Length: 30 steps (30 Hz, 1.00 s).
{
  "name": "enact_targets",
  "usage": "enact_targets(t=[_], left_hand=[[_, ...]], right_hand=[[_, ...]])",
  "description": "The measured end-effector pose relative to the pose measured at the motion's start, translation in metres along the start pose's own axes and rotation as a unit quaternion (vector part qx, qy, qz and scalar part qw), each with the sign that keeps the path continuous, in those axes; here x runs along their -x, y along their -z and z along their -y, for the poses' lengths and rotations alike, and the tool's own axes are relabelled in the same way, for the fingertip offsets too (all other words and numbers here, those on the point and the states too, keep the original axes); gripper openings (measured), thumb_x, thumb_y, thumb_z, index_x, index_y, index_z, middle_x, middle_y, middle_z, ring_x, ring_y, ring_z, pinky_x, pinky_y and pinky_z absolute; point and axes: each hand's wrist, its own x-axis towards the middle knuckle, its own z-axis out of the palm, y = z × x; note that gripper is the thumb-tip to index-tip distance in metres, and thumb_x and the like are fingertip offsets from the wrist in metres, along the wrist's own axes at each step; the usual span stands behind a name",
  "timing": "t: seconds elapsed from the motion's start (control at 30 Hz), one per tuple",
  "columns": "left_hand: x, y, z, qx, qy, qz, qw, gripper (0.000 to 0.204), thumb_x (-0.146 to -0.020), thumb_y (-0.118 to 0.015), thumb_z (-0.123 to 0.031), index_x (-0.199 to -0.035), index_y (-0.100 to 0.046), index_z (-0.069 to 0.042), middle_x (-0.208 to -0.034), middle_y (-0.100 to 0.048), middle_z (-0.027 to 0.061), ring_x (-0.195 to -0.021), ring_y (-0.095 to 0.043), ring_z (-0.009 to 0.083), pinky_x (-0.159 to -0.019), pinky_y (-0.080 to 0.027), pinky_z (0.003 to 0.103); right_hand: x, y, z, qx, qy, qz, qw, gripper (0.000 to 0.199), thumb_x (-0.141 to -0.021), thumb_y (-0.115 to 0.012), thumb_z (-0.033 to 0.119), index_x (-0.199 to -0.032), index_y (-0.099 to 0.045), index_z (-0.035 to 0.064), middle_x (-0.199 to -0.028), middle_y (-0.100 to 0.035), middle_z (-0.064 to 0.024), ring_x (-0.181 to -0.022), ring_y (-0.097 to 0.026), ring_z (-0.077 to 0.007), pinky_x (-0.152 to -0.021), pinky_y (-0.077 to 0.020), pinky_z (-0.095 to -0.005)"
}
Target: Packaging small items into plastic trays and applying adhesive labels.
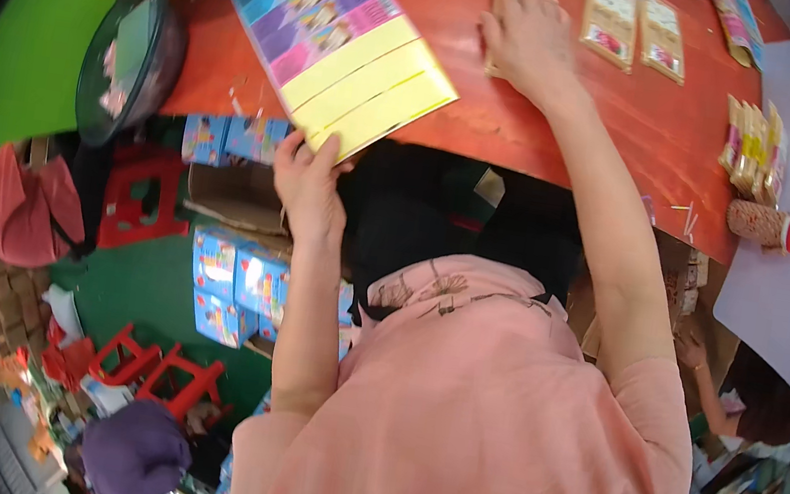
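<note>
Red-brown tabletop fills the upper frame, and on it, upper centre-left, lies a flat printed carton with purple, pink and yellow panels, its yellow end overhanging the near edge. That end is pinched by the left hand, fingers closed on the corner. The right hand is pressed flat, fingers spread, on a small tan packet at upper centre. Better control would likely be had if the carton were kept flat and gripped firmly. Snack packets lie beyond.
</note>
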Motion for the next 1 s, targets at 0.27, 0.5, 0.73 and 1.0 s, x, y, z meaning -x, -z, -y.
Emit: enact_targets(t=[0.27, 0.5, 0.73, 1.0], left_hand=[[0.033, 0.017, 0.0, -0.028, 0.085, 0.066, 0.994, 0.057, -0.086, -0.073, -0.002, -0.13, -0.037, 0.004, -0.105, -0.068, 0.0158, -0.081, -0.068, 0.0178, -0.06, -0.053, 0.025], [0.016, 0.035, -0.01, -0.117, 0.148, 0.123, 0.974, 0.037, -0.091, -0.072, -0.012, -0.12, -0.055, 0.003, -0.102, -0.069, 0.0078, -0.084, -0.067, 0.0133, -0.071, -0.053, 0.026], [-0.021, 0.017, -0.01, 0.036, 0.105, 0.06, 0.992, 0.02, -0.092, -0.068, -0.008, -0.108, -0.066, 0.003, -0.099, -0.07, 0.0067, -0.085, -0.066, 0.0134, -0.076, -0.052, 0.029], [-0.012, 0.016, -0.015, 0.06, 0.081, 0.073, 0.992, 0.021, -0.09, -0.07, -0.006, -0.108, -0.068, 0.004, -0.098, -0.07, 0.0056, -0.082, -0.065, 0.0119, -0.075, -0.051, 0.024]], right_hand=[[0.063, 0.037, -0.01, -0.019, 0.029, -0.008, 0.999, 0.043, -0.094, -0.064, 0.032, -0.129, -0.058, 0.0079, -0.136, -0.052, -0.0181, -0.125, -0.051, -0.0366, -0.102, -0.0405, -0.0491], [0.062, 0.068, 0.026, -0.101, 0.084, -0.039, 0.991, 0.028, -0.094, -0.065, 0.019, -0.117, -0.064, 0.0042, -0.124, -0.06, -0.0183, -0.119, -0.056, -0.0357, -0.098, -0.0446, -0.0436], [0.044, 0.023, 0.14, -0.354, 0.158, -0.007, 0.922, 0.019, -0.091, -0.064, 0.009, -0.108, -0.065, 0.0024, -0.108, -0.065, -0.0133, -0.105, -0.061, -0.0332, -0.09, -0.0495, -0.0407], [0.034, 0.008, 0.171, -0.391, 0.146, 0.073, 0.906, 0.011, -0.09, -0.062, 0.007, -0.096, -0.066, -0.0012, -0.095, -0.065, -0.0137, -0.089, -0.064, -0.0331, -0.079, -0.0518, -0.0401]])
